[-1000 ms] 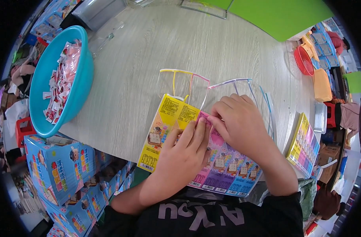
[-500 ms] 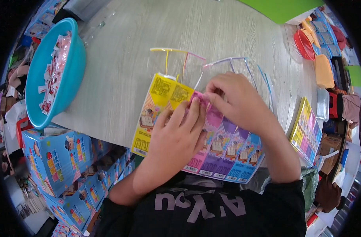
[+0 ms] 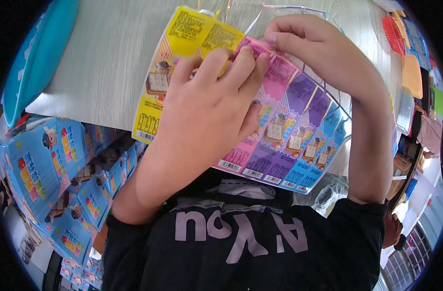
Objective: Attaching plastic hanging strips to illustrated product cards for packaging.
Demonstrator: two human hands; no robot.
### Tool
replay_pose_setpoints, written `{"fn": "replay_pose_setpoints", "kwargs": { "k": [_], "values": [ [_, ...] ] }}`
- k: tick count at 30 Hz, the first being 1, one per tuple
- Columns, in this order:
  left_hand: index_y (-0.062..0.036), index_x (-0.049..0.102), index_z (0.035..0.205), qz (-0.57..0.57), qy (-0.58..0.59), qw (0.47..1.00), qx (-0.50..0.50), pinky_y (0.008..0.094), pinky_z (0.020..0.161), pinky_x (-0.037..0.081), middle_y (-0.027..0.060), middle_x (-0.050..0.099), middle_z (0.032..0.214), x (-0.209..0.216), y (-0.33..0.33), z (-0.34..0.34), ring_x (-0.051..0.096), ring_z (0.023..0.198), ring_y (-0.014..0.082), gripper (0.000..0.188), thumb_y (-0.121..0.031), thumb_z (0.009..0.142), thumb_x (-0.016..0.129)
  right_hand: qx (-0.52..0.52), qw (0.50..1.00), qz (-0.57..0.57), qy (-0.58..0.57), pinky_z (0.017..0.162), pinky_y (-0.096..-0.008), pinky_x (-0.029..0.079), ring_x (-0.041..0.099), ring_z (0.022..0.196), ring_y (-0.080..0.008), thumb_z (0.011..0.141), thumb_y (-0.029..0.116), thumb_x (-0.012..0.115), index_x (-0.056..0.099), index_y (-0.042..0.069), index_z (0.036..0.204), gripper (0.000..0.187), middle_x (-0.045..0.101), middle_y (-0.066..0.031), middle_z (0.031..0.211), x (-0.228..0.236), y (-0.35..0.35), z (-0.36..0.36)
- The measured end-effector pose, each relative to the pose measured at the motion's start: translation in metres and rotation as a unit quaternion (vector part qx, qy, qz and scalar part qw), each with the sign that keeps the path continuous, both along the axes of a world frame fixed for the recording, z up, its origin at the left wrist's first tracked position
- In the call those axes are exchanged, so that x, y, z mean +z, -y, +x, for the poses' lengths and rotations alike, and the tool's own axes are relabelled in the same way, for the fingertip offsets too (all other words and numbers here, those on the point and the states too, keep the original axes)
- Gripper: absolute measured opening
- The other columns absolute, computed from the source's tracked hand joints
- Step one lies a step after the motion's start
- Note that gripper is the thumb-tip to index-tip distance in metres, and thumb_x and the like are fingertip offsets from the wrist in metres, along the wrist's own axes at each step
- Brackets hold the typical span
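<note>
A printed card sheet [image 3: 148,104] with yellow, pink, purple and blue panels lies tilted at the table's near edge. Across its yellow and pink part rests my left hand [image 3: 207,102], its bent fingers pressing the top of the pink panel and its thumb lower down on the card. At the pink panel's upper edge, the thumb and forefinger of my right hand [image 3: 323,53] are pinched together on the card. Whether a smaller piece is caught between them cannot be made out. Thin coloured strips of clear plastic show beyond the sheet's far edge, partly behind my right hand.
A turquoise basin [image 3: 42,58] stands at the left. Below it are stacked blue printed boxes [image 3: 39,160]. To the right sit a red basket [image 3: 393,35], an orange tray [image 3: 411,76] and a clear plastic container [image 3: 405,116]. Crumpled clear plastic [image 3: 330,193] lies near my right elbow.
The whole view has shifted, so sheet and hands look larger and higher and the basin is partly cut off. Both hands stay at the pink panel's top, the left fingertips closer to the right hand.
</note>
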State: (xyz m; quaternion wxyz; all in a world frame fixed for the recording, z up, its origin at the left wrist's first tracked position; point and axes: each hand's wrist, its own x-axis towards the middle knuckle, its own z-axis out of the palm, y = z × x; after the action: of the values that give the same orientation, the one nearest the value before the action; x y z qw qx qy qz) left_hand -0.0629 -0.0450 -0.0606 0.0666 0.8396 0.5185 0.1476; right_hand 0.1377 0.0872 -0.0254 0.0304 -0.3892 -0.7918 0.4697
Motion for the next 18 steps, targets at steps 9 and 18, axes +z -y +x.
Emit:
{"fn": "replay_pose_setpoints", "kwargs": {
  "k": [9,18],
  "values": [
    [-0.0145,0.061,0.143,0.002,0.01,1.0,-0.001,0.0473,0.101,0.046,0.0052,0.059,0.135,0.0,-0.007,0.001,0.054,0.12,0.0291,0.065,-0.027,0.081,0.073,-0.038,0.988,-0.031,0.143,0.079,-0.0346,0.05,0.061,0.084,-0.0215,0.105,0.026,0.055,0.068,-0.002,0.101,0.031,0.066,-0.0125,0.087,0.025,0.002,-0.017],
    [-0.0158,0.062,0.143,-0.015,0.03,0.999,0.004,0.0487,0.102,0.044,0.0049,0.058,0.135,-0.002,-0.006,-0.002,0.053,0.122,0.0297,0.067,-0.027,0.078,0.074,-0.024,0.993,-0.018,0.11,0.081,-0.0349,0.05,0.062,0.087,-0.0222,0.107,0.024,0.053,0.068,-0.004,0.104,0.032,0.067,-0.0139,0.09,0.023,-0.005,-0.017]
  ]
}}
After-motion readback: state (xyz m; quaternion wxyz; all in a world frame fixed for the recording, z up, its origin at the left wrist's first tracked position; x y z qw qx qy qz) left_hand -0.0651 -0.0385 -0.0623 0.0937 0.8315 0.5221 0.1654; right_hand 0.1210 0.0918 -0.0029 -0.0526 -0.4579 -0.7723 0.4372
